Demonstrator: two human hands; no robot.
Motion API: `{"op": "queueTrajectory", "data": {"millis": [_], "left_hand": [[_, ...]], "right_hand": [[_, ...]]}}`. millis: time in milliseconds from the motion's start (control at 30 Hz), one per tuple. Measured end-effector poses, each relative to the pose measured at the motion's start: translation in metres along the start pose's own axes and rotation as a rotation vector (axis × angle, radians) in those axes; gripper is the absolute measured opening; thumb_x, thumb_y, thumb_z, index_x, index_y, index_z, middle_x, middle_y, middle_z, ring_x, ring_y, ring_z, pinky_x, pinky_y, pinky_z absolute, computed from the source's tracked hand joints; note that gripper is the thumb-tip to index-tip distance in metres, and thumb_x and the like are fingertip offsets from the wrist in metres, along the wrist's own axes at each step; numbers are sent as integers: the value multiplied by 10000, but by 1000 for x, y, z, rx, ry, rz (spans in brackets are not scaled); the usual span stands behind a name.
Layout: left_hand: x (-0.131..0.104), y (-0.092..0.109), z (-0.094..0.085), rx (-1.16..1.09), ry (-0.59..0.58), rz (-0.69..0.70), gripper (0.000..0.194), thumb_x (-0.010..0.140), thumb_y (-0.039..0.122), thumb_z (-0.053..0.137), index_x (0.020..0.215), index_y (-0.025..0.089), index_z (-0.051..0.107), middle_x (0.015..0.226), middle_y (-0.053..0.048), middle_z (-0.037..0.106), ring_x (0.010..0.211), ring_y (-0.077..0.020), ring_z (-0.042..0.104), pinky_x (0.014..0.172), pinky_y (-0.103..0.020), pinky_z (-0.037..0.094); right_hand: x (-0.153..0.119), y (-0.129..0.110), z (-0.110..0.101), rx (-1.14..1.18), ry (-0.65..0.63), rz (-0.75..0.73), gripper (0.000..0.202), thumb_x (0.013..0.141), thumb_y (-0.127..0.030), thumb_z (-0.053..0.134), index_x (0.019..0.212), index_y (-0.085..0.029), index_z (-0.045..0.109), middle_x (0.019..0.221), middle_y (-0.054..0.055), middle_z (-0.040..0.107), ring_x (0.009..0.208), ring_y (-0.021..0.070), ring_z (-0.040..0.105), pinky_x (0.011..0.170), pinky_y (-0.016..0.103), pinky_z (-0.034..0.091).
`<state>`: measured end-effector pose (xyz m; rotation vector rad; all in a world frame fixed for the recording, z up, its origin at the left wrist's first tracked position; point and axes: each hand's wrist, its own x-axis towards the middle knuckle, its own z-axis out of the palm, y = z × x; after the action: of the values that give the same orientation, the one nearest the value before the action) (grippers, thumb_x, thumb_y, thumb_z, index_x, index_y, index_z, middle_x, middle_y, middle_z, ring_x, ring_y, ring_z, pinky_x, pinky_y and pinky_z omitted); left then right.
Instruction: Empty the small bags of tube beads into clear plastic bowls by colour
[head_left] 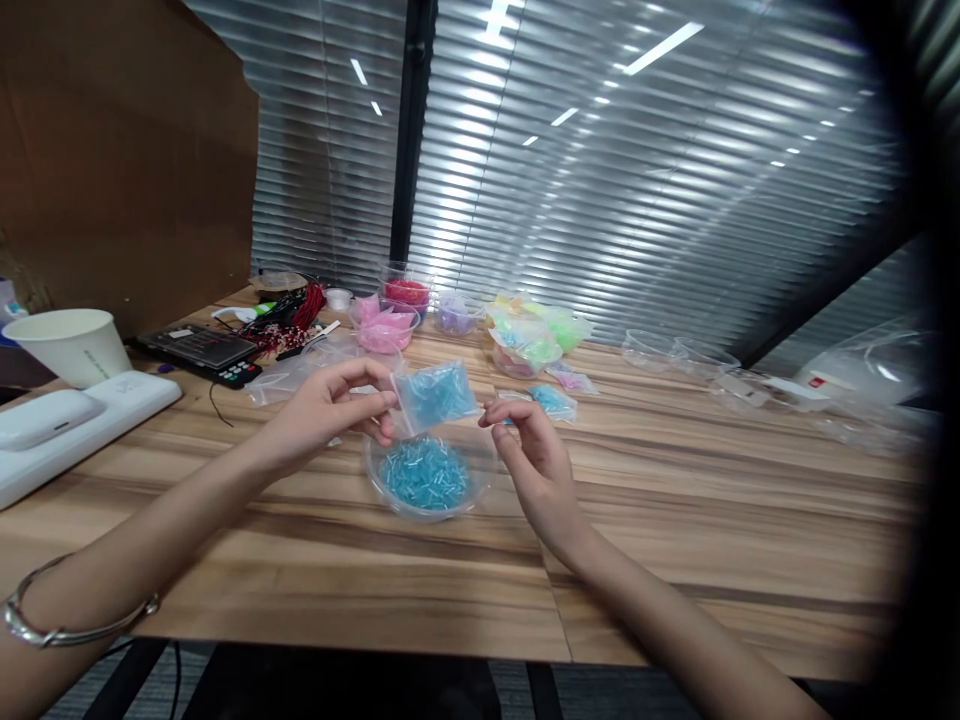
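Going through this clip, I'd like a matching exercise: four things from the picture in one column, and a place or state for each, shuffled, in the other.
Things
1. Bag
2. Bowl
3. Paper cup
4. Bracelet

Places and states
A. Around the left forearm
B. On the table, with blue pieces inside
C. Off-white, at the far left
D. Held up by one end in the left hand

Pairs: 1-D, 2-B, 3-C, 4-A
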<state>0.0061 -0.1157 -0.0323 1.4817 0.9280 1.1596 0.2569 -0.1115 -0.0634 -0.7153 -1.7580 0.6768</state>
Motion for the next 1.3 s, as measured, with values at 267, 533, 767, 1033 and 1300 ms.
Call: {"op": "queueTrajectory", "data": {"millis": [267,533,767,1033,1300], "left_hand": [[-6,5,14,60,-19,26,102,783,223,730,777,146,663,576,24,664,497,-63,604,466,-122,507],[-8,1,21,171,117,136,86,758,210,743,759,147,684,642,17,682,551,-66,630,523,-129,536],[-9,-1,25,223,171,186,104,765,233,733,750,145,680,641,8,682,541,-82,629,508,-152,539],[-10,-3,23,251,188,185,106,775,249,731,767,153,686,659,10,684,554,-74,625,517,-139,526],[-14,-5,27,476,169,350,80,800,242,711,764,173,695,718,3,705,634,-99,639,586,-181,512]], "right_hand": [[-2,-5,2,-199,-79,-207,166,859,-106,592,969,-224,554,965,43,587,992,212,535,887,392,413],[-8,1,5,-100,55,-160,201,821,-58,591,843,-225,481,820,-2,508,795,165,512,779,357,418],[-9,1,8,-9,193,-224,216,831,-53,599,846,-221,464,792,-6,495,758,154,521,788,367,433],[-8,-6,10,102,342,-358,239,865,-27,516,1001,-223,528,907,36,518,886,185,537,847,404,442],[-9,-11,6,-220,47,-364,240,854,-100,612,1038,-224,522,938,36,575,920,198,543,857,403,433]]}}
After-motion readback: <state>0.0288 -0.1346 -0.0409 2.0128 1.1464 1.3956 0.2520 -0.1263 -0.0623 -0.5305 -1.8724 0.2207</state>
